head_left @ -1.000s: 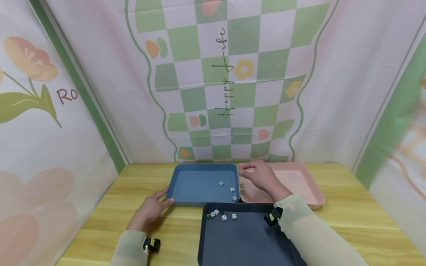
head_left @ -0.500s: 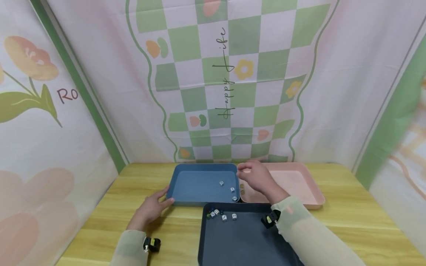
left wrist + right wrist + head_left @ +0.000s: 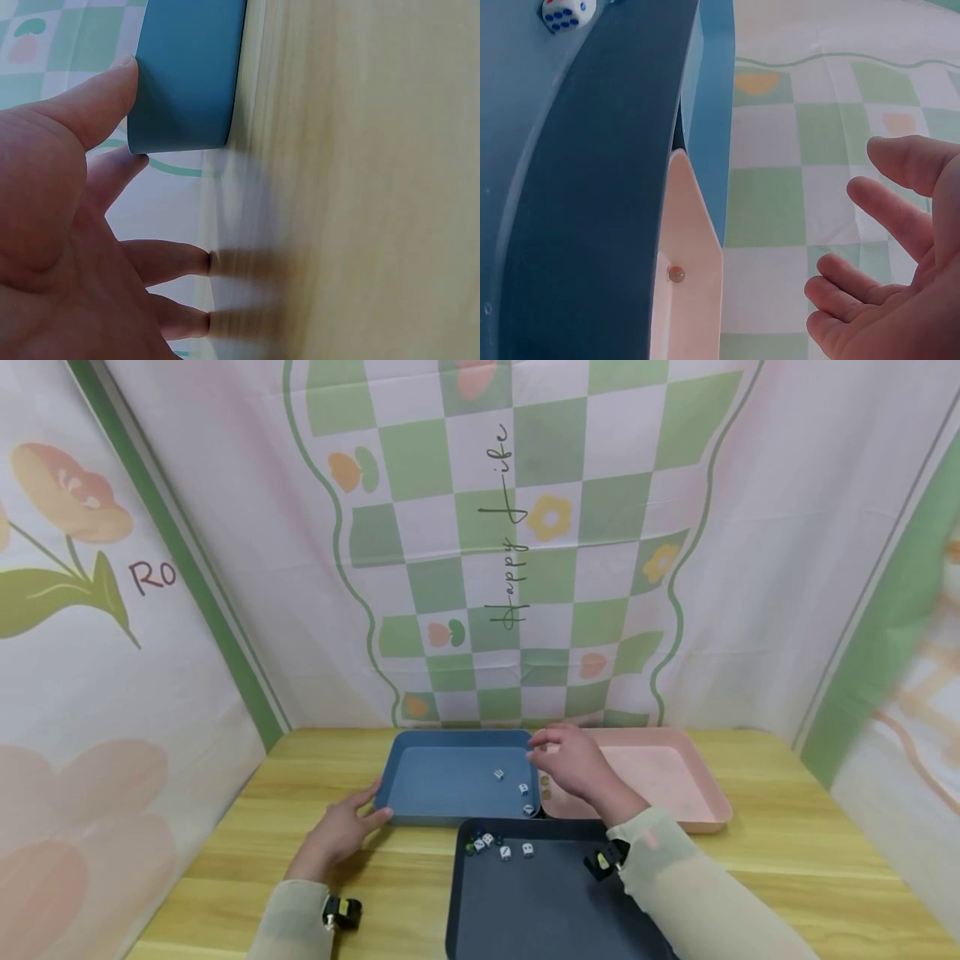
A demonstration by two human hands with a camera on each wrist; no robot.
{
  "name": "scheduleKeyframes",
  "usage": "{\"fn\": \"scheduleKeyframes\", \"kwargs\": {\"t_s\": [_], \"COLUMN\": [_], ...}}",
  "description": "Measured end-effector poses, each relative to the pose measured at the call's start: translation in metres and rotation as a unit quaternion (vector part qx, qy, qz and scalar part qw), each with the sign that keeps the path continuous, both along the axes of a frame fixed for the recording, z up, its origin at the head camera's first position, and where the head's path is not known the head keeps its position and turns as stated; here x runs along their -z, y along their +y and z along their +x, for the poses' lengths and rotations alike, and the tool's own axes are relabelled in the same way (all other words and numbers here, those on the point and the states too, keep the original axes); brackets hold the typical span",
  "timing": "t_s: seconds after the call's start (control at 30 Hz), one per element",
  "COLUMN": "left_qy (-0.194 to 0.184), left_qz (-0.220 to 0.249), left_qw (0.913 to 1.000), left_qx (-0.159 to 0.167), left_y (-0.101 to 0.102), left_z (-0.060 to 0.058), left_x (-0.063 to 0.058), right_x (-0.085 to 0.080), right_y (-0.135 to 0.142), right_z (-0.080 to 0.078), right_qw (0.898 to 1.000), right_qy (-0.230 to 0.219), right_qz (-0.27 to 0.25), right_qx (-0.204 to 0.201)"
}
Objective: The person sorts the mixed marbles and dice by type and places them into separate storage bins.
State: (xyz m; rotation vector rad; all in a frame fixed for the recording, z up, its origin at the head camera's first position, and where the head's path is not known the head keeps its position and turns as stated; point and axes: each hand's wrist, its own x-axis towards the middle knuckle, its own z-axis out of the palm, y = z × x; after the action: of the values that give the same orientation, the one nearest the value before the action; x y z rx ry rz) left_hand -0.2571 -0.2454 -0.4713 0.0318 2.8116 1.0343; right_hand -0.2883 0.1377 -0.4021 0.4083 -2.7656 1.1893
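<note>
My left hand (image 3: pixel 341 831) is at the near left corner of the blue tray (image 3: pixel 442 777). In the left wrist view its thumb and index fingertip touch that corner, while other fingers are spread down toward the table. My right hand (image 3: pixel 577 764) hovers where the blue and pink trays meet, fingertips over the blue tray's right rim. The right wrist view shows its thumb and index finger (image 3: pixel 892 217) apart, nothing between them. Three white dice (image 3: pixel 523 789) lie in the blue tray's right part. Small yellowish beads (image 3: pixel 545 782) sit along the left wall of the pink tray (image 3: pixel 675 777).
A dark tray (image 3: pixel 555 902) stands nearest me, its far edge against the other two. Several white dice (image 3: pixel 505 852) and small dark beads lie in its far left corner. The right forearm passes over its right side. A printed curtain (image 3: pixel 525 610) hangs behind the wooden table (image 3: pixel 405 893).
My right hand has shifted slightly left, from over the pink tray to the blue tray's right rim. The left hand, trays and visible dice have stayed put.
</note>
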Motion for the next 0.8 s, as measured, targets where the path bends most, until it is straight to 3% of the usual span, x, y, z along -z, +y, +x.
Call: {"fn": "scheduleKeyframes", "kwargs": {"t_s": [0.27,0.57,0.8], "left_qy": [-0.003,-0.007,-0.004], "left_qz": [0.003,0.004,0.002], "left_qw": [1.0000,0.9999,1.0000], "left_qx": [-0.003,-0.008,-0.004], "left_y": [0.000,0.000,0.000], "left_z": [0.000,-0.002,0.000], "left_x": [0.001,0.002,0.001], "right_x": [0.002,0.002,0.002], "right_y": [-0.010,-0.023,-0.034], "right_z": [0.006,0.013,0.022], "right_qw": [1.000,0.999,0.998], "right_qy": [-0.009,-0.005,-0.032], "right_qz": [-0.019,0.001,-0.016], "right_qx": [-0.021,-0.043,-0.046]}}
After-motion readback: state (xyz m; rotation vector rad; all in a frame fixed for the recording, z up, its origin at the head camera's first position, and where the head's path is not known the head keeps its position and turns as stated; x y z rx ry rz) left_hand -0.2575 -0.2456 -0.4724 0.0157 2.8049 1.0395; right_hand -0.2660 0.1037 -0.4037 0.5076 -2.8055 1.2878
